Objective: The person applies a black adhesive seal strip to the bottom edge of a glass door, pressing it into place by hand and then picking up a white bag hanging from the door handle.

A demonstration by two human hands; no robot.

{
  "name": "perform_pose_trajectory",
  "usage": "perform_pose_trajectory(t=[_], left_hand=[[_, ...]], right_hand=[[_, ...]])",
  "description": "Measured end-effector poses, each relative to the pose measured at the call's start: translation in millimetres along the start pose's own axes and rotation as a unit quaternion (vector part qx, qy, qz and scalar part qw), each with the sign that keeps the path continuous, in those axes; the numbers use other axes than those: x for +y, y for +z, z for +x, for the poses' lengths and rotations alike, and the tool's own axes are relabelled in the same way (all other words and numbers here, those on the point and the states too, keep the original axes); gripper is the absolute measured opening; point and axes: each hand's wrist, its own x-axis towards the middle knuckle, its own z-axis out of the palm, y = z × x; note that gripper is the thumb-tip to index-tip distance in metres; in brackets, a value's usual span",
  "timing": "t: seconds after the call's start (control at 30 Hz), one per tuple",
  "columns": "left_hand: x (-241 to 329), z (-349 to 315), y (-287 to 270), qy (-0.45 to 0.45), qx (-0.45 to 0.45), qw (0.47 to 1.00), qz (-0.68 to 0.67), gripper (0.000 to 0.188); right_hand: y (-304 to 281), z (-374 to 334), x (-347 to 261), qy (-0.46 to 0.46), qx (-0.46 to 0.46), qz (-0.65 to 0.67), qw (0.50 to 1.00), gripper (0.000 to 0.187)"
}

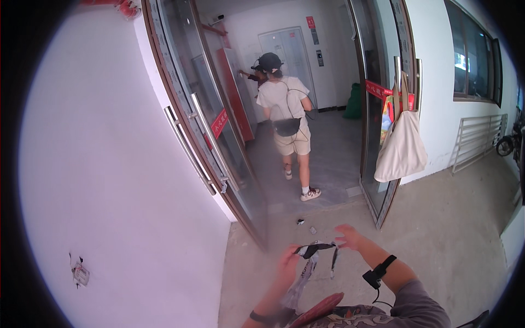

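In front of my body, a crumpled black-and-grey strip (315, 249) is stretched between my hands; whether it is plastic or cloth I cannot tell. My left hand (289, 261) is closed on its left end, and a greyish length hangs below. At the other end is my right hand (349, 237), its thumb side pinching the strip while some fingers extend. A thin dark tail dangles beneath that hand. My right forearm wears a black strapped device (376, 276) with a cable. Close to my body is a dark red, elongated object (322, 310).
Ahead, a glass door's left leaf (210, 120) and right leaf (377, 131) stand open. A person (284, 104) walks inside, with another partly hidden. A cream tote bag (403, 147) hangs from the right handle. Small litter (301, 222) lies on the floor. A white wall (120, 164) flanks my left.
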Motion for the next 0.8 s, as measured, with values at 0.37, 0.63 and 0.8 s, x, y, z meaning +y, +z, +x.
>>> perform_pose_trajectory(t=[0.37,0.63,0.8], left_hand=[[4.1,19.0,5.2,0.030,0.030,0.991,0.128,0.015],[4.1,18.8,5.6,-0.074,-0.195,0.976,0.062,0.031],[61.3,13.1,-3.7,-0.183,-0.352,0.911,-0.113,0.047]], right_hand=[[90.5,-96.2,-69.8,-0.542,-0.059,-0.427,0.721,0.028],[65.9,-72.7,-48.5,-0.539,-0.080,-0.484,0.684,0.016],[51.5,-97.5,-50.0,-0.560,-0.133,-0.506,0.643,0.010]])
